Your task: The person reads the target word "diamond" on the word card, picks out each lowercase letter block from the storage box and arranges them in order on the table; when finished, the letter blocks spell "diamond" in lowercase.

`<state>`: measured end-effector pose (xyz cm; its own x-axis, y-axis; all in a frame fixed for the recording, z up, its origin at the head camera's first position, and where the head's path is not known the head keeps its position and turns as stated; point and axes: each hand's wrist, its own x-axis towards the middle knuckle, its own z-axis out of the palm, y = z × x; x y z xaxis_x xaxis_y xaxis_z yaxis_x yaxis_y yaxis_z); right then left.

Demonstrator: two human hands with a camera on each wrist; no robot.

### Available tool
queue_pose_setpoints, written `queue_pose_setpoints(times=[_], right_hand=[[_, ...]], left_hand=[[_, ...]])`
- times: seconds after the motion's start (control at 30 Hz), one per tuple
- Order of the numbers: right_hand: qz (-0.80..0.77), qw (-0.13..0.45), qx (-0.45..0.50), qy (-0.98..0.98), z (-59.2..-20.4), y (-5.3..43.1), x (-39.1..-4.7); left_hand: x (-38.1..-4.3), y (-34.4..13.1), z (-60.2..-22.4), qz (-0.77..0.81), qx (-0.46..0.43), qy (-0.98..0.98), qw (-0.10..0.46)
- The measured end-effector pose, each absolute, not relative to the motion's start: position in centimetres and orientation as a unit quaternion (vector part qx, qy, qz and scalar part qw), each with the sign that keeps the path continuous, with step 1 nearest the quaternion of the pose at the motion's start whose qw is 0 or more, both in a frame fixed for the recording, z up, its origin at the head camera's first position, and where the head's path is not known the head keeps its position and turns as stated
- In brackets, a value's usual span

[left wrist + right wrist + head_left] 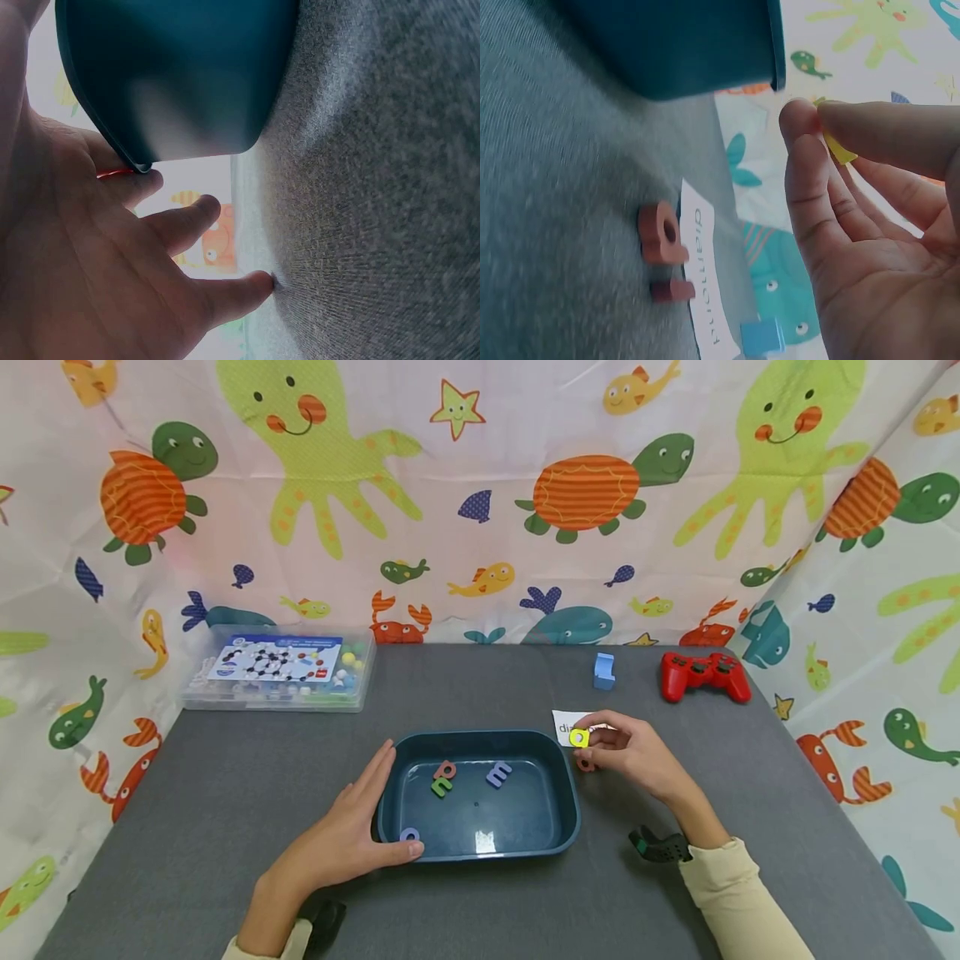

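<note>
My right hand (626, 747) pinches a small yellow letter piece (573, 742) between thumb and fingertips, above the table just beyond the right end of a dark blue tray (487, 733). My left hand (352, 822) rests against the tray's left end, fingers extended along its rim and thumb over the front corner. Inside the tray lie a reddish-brown letter (447, 765), a green n (442, 787), a purple m (498, 775) and, by the left thumb, a round purple letter (409, 832). Below the right hand, a reddish-brown letter (652, 238) and a small dark red piece (673, 291) lie beside a white word card (703, 262).
A light blue block (603, 672) and a red game controller (705, 675) lie toward the back right. At the back left sits a clear plastic case (277, 697) with a printed label. A patterned curtain (480, 460) borders the grey table (480, 910) behind and at the sides.
</note>
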<state>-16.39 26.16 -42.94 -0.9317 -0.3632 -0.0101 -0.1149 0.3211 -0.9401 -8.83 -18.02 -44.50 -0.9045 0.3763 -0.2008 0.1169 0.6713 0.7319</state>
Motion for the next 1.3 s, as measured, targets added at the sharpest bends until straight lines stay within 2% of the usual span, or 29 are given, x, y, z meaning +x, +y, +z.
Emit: queue_pose_setpoints(times=[0.5, 1.3], right_hand=[[-0.470, 0.061, -0.123, 0.872, -44.4, 30.2, -16.1], [-0.381, 0.077, -0.136, 0.911, -45.9, 32.0, -16.5]], left_hand=[[-8.8, -18.1, -44.6, 0.383, 0.137, 0.899, 0.165], [-8.9, -18.0, -44.8, 0.382, 0.136, 0.900, 0.162]])
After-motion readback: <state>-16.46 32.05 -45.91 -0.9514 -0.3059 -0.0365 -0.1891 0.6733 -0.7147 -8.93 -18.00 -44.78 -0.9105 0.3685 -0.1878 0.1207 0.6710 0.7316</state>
